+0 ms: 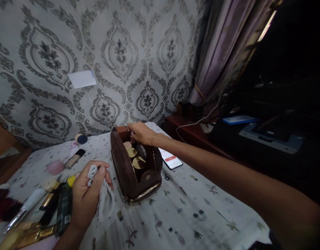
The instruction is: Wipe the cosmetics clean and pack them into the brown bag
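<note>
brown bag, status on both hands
left hand gripping white cloth, right hand at far end of open brown bag, phone beside it

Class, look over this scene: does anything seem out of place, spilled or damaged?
Cosmetics lie jumbled beside the left hand, some overlapping. A lone white paper interrupts the patterned wall. No spill or damage shows.

Damask-patterned wallpaper [120, 52], purple curtain [218, 45], dim light
</note>
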### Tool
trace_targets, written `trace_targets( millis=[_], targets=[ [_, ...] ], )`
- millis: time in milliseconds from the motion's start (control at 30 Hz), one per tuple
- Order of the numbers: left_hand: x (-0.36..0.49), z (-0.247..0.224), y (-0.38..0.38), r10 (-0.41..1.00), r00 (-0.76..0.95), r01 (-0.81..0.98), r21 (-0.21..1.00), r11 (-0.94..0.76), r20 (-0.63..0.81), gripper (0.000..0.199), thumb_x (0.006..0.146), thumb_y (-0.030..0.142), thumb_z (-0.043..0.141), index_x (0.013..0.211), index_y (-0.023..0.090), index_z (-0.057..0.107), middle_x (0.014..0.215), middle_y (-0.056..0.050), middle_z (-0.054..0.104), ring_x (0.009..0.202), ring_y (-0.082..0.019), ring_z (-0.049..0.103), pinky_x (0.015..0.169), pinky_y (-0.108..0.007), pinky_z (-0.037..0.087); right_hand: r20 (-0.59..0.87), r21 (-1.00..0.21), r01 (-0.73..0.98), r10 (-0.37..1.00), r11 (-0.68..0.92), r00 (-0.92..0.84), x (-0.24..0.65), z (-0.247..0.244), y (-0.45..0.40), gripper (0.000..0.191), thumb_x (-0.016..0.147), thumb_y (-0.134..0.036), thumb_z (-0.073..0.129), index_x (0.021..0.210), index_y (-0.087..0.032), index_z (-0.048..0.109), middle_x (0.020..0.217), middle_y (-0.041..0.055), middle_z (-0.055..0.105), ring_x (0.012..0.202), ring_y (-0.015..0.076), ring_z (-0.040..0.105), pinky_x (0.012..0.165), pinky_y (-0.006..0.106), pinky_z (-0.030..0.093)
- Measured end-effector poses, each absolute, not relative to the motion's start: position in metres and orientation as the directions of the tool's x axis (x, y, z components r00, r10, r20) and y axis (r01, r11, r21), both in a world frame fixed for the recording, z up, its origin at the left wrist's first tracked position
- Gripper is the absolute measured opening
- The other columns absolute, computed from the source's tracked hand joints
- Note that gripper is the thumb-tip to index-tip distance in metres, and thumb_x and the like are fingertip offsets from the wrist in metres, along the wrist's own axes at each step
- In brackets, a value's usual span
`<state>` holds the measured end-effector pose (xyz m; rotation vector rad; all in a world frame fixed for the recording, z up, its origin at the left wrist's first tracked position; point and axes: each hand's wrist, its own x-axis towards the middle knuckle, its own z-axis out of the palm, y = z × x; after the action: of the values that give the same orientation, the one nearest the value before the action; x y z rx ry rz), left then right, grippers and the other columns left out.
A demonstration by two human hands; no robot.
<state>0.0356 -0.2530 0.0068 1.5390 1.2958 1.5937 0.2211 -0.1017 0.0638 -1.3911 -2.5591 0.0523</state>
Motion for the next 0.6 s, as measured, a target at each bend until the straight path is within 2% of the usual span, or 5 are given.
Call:
trace_targets(
  millis=[133, 300, 467, 600],
  targets=[
    [0.038, 0.010, -0.256, 0.902, -0.192, 0.255, 0.907, -0.335, 0.388, 0.022, 0.091, 0.042, 0.056, 0.086, 0.021, 0.061, 0.057, 0.004, 0.059, 0.052, -0.014, 0.055, 0.056, -0.027, 0.043, 0.112, -0.113, 0.825, 0.832, 0.553, -0.543, 0.215, 0.063, -0.096, 0.030, 0.084, -0.004, 0.054, 0.112, -0.011, 0.063, 0.103, 0.0115, 0.070, 0.094, 0.0208, 0.062, 0.071, 0.025, 0.039],
    [0.036, 0.009, -0.254, 0.894, -0.120, 0.309, 0.872, -0.380, 0.431, 0.022, 0.091, 0.041, 0.056, 0.085, 0.021, 0.061, 0.058, 0.004, 0.060, 0.052, -0.014, 0.057, 0.057, -0.027, 0.044, 0.062, -0.082, 0.819, 0.823, 0.568, -0.565, 0.211, 0.060, -0.087, 0.029, 0.084, -0.003, 0.054, 0.110, -0.008, 0.066, 0.105, 0.0148, 0.071, 0.092, 0.0216, 0.064, 0.069, 0.026, 0.040],
    [0.032, 0.007, -0.251, 0.887, -0.112, 0.331, 0.858, -0.392, 0.448, 0.021, 0.093, 0.039, 0.055, 0.085, 0.021, 0.061, 0.059, 0.004, 0.061, 0.055, -0.014, 0.057, 0.060, -0.026, 0.045, 0.034, -0.066, 0.808, 0.811, 0.586, -0.585, 0.208, 0.056, -0.080, 0.023, 0.084, -0.007, 0.058, 0.104, -0.008, 0.071, 0.102, 0.0141, 0.074, 0.090, 0.0213, 0.067, 0.067, 0.025, 0.041],
    [0.030, 0.007, -0.250, 0.888, -0.086, 0.353, 0.848, -0.396, 0.451, 0.021, 0.093, 0.039, 0.054, 0.085, 0.021, 0.062, 0.059, 0.004, 0.061, 0.055, -0.015, 0.058, 0.059, -0.027, 0.046, 0.038, -0.059, 0.813, 0.815, 0.580, -0.579, 0.209, 0.047, -0.075, 0.022, 0.085, -0.014, 0.061, 0.103, -0.007, 0.071, 0.102, 0.0169, 0.073, 0.092, 0.0243, 0.067, 0.067, 0.026, 0.042]
  ],
)
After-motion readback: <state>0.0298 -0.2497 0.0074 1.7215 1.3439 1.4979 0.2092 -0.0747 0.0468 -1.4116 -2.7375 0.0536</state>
